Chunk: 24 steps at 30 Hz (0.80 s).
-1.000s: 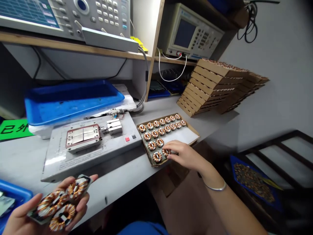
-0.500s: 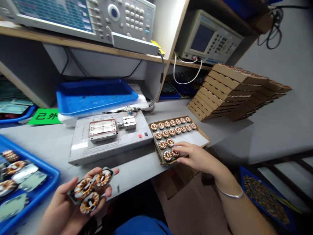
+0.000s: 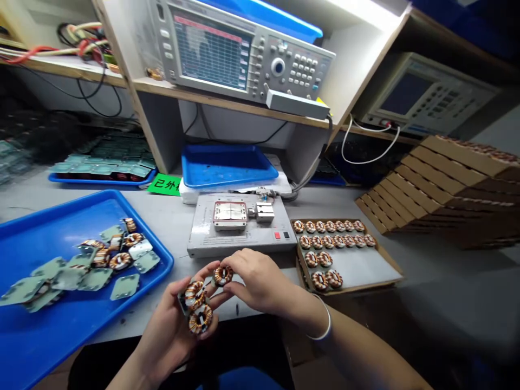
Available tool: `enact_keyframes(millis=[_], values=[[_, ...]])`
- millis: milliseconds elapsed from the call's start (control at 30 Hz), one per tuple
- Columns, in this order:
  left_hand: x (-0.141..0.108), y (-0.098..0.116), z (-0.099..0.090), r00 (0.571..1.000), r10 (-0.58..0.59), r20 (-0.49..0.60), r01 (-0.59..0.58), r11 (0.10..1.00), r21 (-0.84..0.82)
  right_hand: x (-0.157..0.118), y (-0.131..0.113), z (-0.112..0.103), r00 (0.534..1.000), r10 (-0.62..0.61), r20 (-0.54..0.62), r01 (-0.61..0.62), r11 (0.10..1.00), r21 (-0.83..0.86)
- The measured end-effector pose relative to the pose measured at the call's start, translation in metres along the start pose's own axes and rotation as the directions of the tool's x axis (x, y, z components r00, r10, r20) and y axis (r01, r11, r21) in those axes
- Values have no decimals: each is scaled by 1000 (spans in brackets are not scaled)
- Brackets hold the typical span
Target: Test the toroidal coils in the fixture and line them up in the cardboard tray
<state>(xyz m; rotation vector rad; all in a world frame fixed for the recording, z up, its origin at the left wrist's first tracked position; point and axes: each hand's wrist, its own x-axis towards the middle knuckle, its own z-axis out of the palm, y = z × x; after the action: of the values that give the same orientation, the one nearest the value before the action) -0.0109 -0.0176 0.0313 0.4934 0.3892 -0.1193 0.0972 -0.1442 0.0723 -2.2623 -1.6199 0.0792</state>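
My left hand (image 3: 168, 325) holds a small green circuit board (image 3: 183, 303) carrying several copper-wound toroid coils (image 3: 195, 295). My right hand (image 3: 255, 281) reaches over from the right, its fingertips pinching the top coil (image 3: 223, 274) on that board. Both hands sit low at the table's front edge. To the right, a cardboard tray (image 3: 390, 273) holds rows of similar toroid coils, well away from my right hand. The fingers hide part of the board.
A blue tray (image 3: 122, 203) of loose boards and coils lies on the left. A grey test fixture (image 3: 239, 238) stands behind my hands. Stacked cardboard trays (image 3: 426, 195) rise at the right, below shelved instruments (image 3: 244, 54). A green label (image 3: 163, 184) lies further back.
My right hand has moved left from the cardboard tray to the board in my left hand. The view has swung, bringing the blue tray of boards fully into sight.
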Motion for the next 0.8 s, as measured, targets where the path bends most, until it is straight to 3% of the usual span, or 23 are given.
enact_keyframes(millis=[133,333,533,667,800], values=[[-3,9,-6,999,15,33,-14,999,-38,16,6,-9,999,-44,-8,45,990,136],[7,14,-22,997,-17,81,23,997,-80,62,47,-36,963,45,-265,-15,993,117],[22,6,-43,998,-38,59,44,994,-103,95,84,-32,980,42,-193,-41,999,7],[29,3,-54,995,-43,85,55,988,-144,97,87,-23,979,34,-200,-31,999,15],[38,5,-72,980,-69,184,95,987,-133,94,86,-17,969,51,-241,-40,998,51]])
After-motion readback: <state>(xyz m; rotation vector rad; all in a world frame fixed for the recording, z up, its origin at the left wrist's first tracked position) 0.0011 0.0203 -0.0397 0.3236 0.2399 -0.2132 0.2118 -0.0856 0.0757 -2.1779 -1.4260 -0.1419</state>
